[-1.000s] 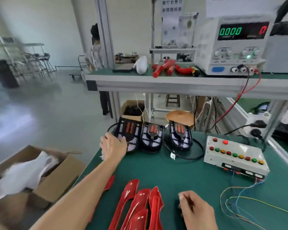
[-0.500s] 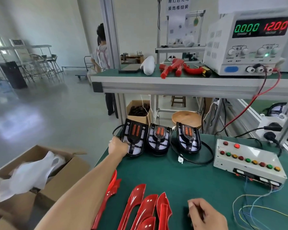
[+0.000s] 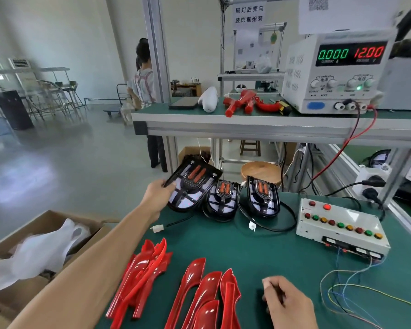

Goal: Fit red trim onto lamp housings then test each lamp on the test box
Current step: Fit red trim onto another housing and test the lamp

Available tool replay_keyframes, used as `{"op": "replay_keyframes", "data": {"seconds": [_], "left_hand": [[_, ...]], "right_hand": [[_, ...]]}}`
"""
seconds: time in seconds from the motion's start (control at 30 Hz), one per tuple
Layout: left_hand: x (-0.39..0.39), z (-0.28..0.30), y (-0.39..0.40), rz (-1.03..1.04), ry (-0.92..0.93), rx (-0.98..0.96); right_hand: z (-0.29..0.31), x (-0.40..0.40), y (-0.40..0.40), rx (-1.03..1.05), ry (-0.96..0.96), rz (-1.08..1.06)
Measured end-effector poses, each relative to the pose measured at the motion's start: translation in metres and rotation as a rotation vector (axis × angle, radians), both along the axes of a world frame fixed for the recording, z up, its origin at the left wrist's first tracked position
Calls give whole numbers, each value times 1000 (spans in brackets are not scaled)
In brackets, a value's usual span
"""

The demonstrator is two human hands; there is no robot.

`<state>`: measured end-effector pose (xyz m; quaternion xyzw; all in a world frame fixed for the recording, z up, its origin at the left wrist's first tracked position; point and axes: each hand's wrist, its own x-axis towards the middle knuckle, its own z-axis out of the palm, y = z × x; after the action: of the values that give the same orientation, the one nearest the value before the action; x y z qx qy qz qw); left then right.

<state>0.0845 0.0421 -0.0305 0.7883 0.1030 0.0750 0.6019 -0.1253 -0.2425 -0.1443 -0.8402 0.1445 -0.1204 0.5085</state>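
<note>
My left hand (image 3: 157,198) grips the left edge of a black lamp housing (image 3: 192,185) and holds it tilted, lifted off the green bench (image 3: 266,255); its cable and white plug (image 3: 157,228) trail on the mat. Two more lamp housings (image 3: 221,202) (image 3: 262,195) stand beside it at the bench's far edge. Several red trim pieces lie near me in two heaps (image 3: 144,274) (image 3: 207,295). The white test box (image 3: 339,227) with coloured buttons sits at the right. My right hand (image 3: 287,302) rests on the mat with fingers curled, holding nothing I can see.
A power supply (image 3: 337,72) reading 0.000 and 12.00 stands on the upper shelf (image 3: 247,129), with red and black leads hanging down. Loose coloured wires (image 3: 356,293) run from the test box. An open cardboard box (image 3: 40,252) with white plastic sits left of the bench. A person (image 3: 145,91) stands behind the shelf frame.
My left hand took hold of the leftmost lamp housing and has raised and tilted it off the bench, pulling its plug into view. My right hand stays in place.
</note>
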Motion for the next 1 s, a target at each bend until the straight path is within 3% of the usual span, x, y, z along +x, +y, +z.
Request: {"op": "replay_keyframes", "data": {"seconds": [0.17, 0.33, 0.63, 0.87, 1.0], "left_hand": [[-23, 51, -21, -302, -103, -59], [-62, 76, -57, -617, -153, 4], [-123, 44, -126, -1050, -178, 301], [-149, 9, -134, -1005, -88, 341], [-161, -4, -99, -607, -202, 507]], "right_hand": [[13, -9, -4, 218, -52, -1], [55, -25, -18, 469, -292, -86], [81, -59, -38, 517, -256, 45], [54, -94, -39, 663, -230, -83], [34, -109, -44, 718, -164, -153]]}}
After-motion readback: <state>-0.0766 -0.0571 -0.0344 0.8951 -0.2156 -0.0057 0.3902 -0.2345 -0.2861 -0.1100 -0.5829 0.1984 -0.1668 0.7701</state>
